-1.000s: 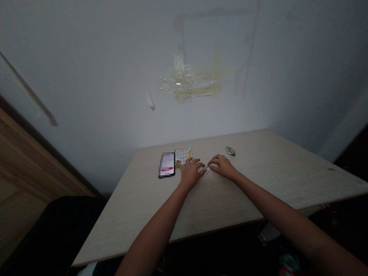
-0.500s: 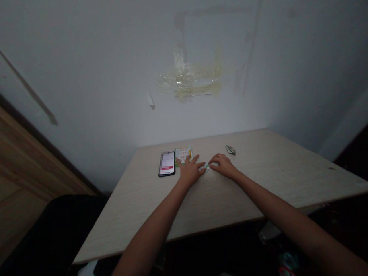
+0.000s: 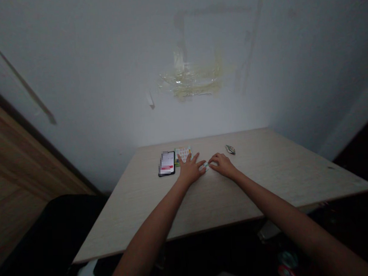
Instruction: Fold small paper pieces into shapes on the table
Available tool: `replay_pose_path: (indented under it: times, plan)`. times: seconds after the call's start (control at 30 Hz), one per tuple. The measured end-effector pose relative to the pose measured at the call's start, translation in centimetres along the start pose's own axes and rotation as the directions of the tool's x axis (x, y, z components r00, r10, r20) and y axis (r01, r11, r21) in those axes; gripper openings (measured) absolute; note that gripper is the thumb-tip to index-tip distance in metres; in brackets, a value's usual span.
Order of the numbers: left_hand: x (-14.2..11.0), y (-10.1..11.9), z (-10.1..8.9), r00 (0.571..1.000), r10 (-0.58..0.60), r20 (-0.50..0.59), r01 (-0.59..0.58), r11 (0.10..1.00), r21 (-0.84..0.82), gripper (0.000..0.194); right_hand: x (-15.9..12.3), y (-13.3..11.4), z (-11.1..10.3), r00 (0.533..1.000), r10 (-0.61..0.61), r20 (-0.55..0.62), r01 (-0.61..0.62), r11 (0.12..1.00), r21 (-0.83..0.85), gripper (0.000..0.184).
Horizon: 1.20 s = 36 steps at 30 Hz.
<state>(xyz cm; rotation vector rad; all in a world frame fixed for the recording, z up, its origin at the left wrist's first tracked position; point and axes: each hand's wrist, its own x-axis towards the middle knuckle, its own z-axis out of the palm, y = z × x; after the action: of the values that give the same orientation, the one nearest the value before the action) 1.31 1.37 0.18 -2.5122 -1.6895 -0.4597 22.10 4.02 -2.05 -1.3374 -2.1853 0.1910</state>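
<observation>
My left hand (image 3: 189,170) lies with its fingers spread on the table. Its thumb and index finger press the near side of a small white-and-green paper-like piece (image 3: 206,166), whose exact kind is too small to make out. From the right, the bent fingers of my right hand (image 3: 223,166) pinch that piece at its right edge. Under the other fingertips of my left hand is a printed card or booklet (image 3: 184,151) with rows of small coloured pictures, partly covered. Left of it lies a phone (image 3: 167,164) with its screen lit.
A small folded, dark-patterned item (image 3: 230,149) lies beyond my right hand. The pale wooden table (image 3: 138,208) meets a wall (image 3: 109,76) with old tape (image 3: 197,81) stuck on it. Dark objects stand below the table's front edge.
Almost nothing differs. The fingers of both hands have shifted very slightly around the small piece, and the view has moved a touch.
</observation>
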Motion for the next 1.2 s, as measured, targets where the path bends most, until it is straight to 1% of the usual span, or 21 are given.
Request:
replay_pose_path:
  times: [0.1,0.23,0.3,0.4,0.5,0.63,0.83,0.9,1.0,1.07,1.2]
  plan:
    - [0.0,0.1,0.6,0.999,-0.023,-0.023,0.023,1.000,-0.006,0.039,0.1,0.0,0.0,0.999,-0.052,-0.014,0.052,0.998,0.034,0.020]
    - [-0.1,0.1,1.3,0.997,-0.045,-0.062,0.045,0.999,-0.001,0.038,0.2,0.0,0.0,0.977,-0.212,-0.028,0.214,0.968,0.133,0.019]
    - [-0.2,0.2,1.4,0.996,-0.056,-0.073,0.056,0.998,-0.001,0.037,0.1,-0.1,0.0,0.969,-0.248,-0.008,0.247,0.958,0.146,0.022]
    - [-0.3,0.2,1.1,0.995,-0.072,-0.065,0.071,0.997,-0.016,0.035,0.0,-0.4,-0.3,0.971,-0.240,0.015,0.237,0.965,0.116,0.022]
    - [-0.3,0.1,0.8,0.995,-0.085,-0.045,0.083,0.996,-0.044,0.034,-0.1,-0.6,-0.7,0.980,-0.199,0.016,0.197,0.978,0.066,0.018]
    - [-0.3,-0.4,0.6,0.997,-0.056,-0.049,0.052,0.996,-0.076,0.030,0.0,-0.6,-0.8,0.987,-0.162,0.010,0.162,0.986,0.051,0.016]
    - [-0.1,-1.2,0.6,0.995,0.069,-0.072,-0.078,0.989,-0.128,0.023,0.2,0.4,-0.3,0.973,-0.229,0.027,0.222,0.963,0.155,0.018]
    - [0.0,-1.5,0.6,0.992,0.114,-0.053,-0.121,0.980,-0.159,0.023,0.3,0.8,-0.1,0.976,-0.215,0.028,0.205,0.959,0.193,0.019]
    - [0.1,-1.8,0.6,0.984,0.177,0.009,-0.172,0.968,-0.183,0.025,0.3,1.1,-0.1,0.981,-0.190,0.038,0.176,0.956,0.237,0.019]
    - [0.1,-1.9,0.6,0.979,0.198,0.040,-0.188,0.965,-0.182,0.028,0.3,1.2,-0.1,0.983,-0.180,0.047,0.162,0.953,0.255,0.019]
    - [0.2,-2.1,0.5,0.979,0.186,0.079,-0.171,0.971,-0.165,0.032,0.3,1.4,0.0,0.982,-0.182,0.056,0.160,0.948,0.277,0.019]
